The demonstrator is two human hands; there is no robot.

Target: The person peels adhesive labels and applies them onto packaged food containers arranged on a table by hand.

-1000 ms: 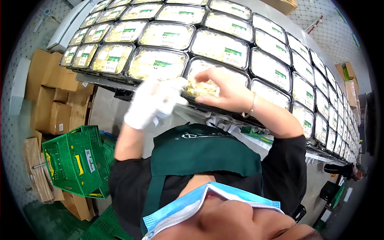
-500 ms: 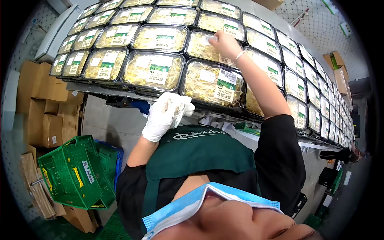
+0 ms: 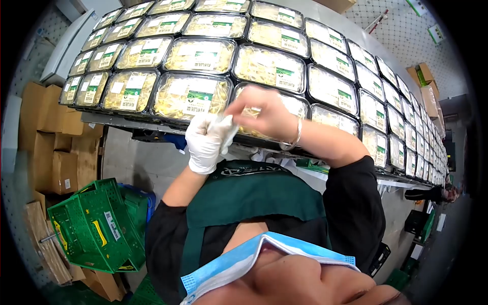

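Note:
White-gloved, my left hand (image 3: 207,142) is closed at the near edge of the table, around something I cannot make out. My bare right hand (image 3: 267,113), with a bracelet at its wrist, reaches in from the right and its fingertips meet the glove; whether they pinch anything is blurred. Beneath it lies a clear-lidded black tray of sprouts (image 3: 297,105), partly hidden. Beside that, just beyond the glove, another labelled sprout tray (image 3: 190,95) lies flat. More trays with green and white labels, such as one behind my right hand (image 3: 269,66), stand in close rows.
Green crates (image 3: 96,229) stand at the lower left, near cardboard boxes (image 3: 63,170). Packed tray rows (image 3: 333,91) stretch away to the right. Another person (image 3: 447,194) is at the far right edge. An open carton (image 3: 424,76) lies at the upper right.
My right hand reached out over a tray in the second row half a second ago and has come back to my left hand. The gloved hand stays closed near the table edge.

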